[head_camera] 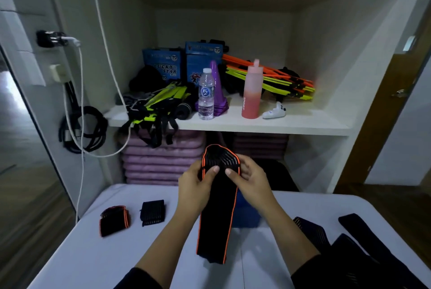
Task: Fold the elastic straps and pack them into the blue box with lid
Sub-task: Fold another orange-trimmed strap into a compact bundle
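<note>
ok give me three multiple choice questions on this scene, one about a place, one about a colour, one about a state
1. Where do the two folded straps lie?
A. on the table, left of the hands
B. on the shelf
C. inside the blue box

2. What colour is the edging of the strap in the hands?
A. green
B. orange
C. white

3. How is that strap held?
A. by one hand only
B. lying untouched on the table
C. by both hands, top end bent over

Answers:
1. A: the orange-edged folded strap and the black folded strap sit on the table.
2. B: the long strap has orange borders.
3. C: the left hand and the right hand both grip its bent top.
</note>
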The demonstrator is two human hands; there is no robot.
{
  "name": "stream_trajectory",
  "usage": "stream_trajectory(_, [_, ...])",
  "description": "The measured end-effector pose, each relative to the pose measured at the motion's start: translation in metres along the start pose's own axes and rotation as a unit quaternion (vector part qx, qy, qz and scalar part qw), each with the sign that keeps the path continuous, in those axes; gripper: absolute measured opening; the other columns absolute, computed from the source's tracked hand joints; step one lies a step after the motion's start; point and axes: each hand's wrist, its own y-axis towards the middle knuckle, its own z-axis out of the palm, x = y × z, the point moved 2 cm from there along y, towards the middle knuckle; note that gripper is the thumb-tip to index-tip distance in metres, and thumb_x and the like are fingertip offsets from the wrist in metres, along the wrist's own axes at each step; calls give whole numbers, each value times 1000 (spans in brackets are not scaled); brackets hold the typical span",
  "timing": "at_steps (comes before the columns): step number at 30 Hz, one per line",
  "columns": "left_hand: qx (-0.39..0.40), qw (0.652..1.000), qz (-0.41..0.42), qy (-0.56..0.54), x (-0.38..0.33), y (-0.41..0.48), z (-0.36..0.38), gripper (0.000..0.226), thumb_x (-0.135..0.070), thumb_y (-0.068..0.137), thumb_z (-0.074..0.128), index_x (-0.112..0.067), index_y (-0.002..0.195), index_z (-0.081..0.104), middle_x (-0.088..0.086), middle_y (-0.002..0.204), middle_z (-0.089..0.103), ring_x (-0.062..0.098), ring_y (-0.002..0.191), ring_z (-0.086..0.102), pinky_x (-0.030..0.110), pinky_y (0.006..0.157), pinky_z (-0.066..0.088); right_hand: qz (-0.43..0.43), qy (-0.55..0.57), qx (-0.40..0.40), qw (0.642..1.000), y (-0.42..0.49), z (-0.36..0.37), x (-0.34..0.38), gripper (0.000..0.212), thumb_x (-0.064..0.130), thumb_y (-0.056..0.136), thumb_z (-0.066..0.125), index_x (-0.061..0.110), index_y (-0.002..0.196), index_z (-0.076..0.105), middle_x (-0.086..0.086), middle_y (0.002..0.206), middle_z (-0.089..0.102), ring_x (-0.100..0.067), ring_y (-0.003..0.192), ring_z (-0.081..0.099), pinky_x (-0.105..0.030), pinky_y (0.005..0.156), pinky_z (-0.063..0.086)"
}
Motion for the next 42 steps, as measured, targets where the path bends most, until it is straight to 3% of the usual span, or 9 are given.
stream_trajectory(4, [30, 993, -88, -70, 27, -11, -26, 14, -29, 86, 64, -16, 89, 68, 3, 81, 72, 19, 79, 69, 37, 74, 55, 7, 17, -2, 1000, -15, 29, -5, 35, 5, 83, 67, 31, 105, 59, 2, 101, 71, -7, 96, 67, -21, 85, 52])
stream_trajectory(9, [134, 972, -155, -115, 49, -34, -65, 11, -12, 90, 58, -13, 88, 69, 4, 79, 71, 20, 75, 66, 16, 58, 50, 48, 8, 29, 998, -34, 61, -18, 33, 7, 82, 69, 27, 106, 59, -1, 99, 71, -12, 95, 68, -26, 85, 53])
stream_trajectory(13, [176, 969, -153, -86, 56, -49, -90, 15, -6, 92, 54, -6, 100, 67, 17, 95, 71, 25, 84, 68, 35, 74, 58, 94, 15, 28, 995, -53, 73, -21, 24, 10, 76, 75, 18, 92, 60, -9, 90, 71, -17, 83, 69, -20, 72, 54])
stream_trajectory(15, [188, 969, -146, -70, 54, -59, -98, 17, -8, 93, 53, -8, 103, 66, 14, 96, 71, 23, 85, 69, 35, 72, 58, 103, 9, 35, 994, -61, 74, -14, 21, 10, 75, 77, 11, 88, 60, -10, 86, 71, -16, 78, 70, -19, 69, 54])
stream_trajectory(22, [217, 957, -151, -121, 25, -75, -126, 14, -7, 93, 52, -2, 93, 65, 4, 71, 65, 13, 62, 65, 24, 55, 52, 134, 46, 85, 986, -79, 74, 23, 19, 13, 75, 76, 6, 87, 62, -15, 84, 72, -30, 81, 68, -50, 81, 54])
stream_trajectory(27, [185, 952, -209, -126, 34, -55, -130, 16, -8, 92, 52, -4, 88, 66, 0, 60, 62, 11, 52, 59, 20, 46, 46, 166, 68, 80, 980, -62, 91, 14, 18, 9, 77, 74, 4, 90, 63, 0, 69, 71, -13, 69, 70, -25, 63, 56])
stream_trajectory(33, [173, 942, -286, 17, 124, -41, -94, 14, -9, 91, 53, -12, 80, 61, 5, 71, 62, 20, 62, 62, 32, 55, 58, 257, -33, 65, 964, -50, 127, -83, 17, -2, 84, 62, 6, 99, 59, -6, 87, 62, -22, 86, 63, -33, 82, 53])
stream_trajectory(38, [184, 925, -274, 188, 190, -46, -65, 13, -13, 90, 51, -11, 78, 54, 10, 81, 60, 31, 88, 61, 27, 68, 42, 282, -88, 7, 955, -61, 149, -147, 25, -5, 78, 64, 18, 75, 55, 0, 71, 62, -21, 76, 62, -17, 64, 44])
stream_trajectory(42, [151, 925, -279, 208, 218, -34, -51, 14, -14, 90, 53, -11, 76, 51, 8, 77, 58, 30, 83, 58, 31, 69, 42, 304, -115, -39, 945, -52, 163, -182, 27, 5, 79, 65, 29, 70, 55, 6, 70, 66, -18, 72, 64, -27, 68, 49])
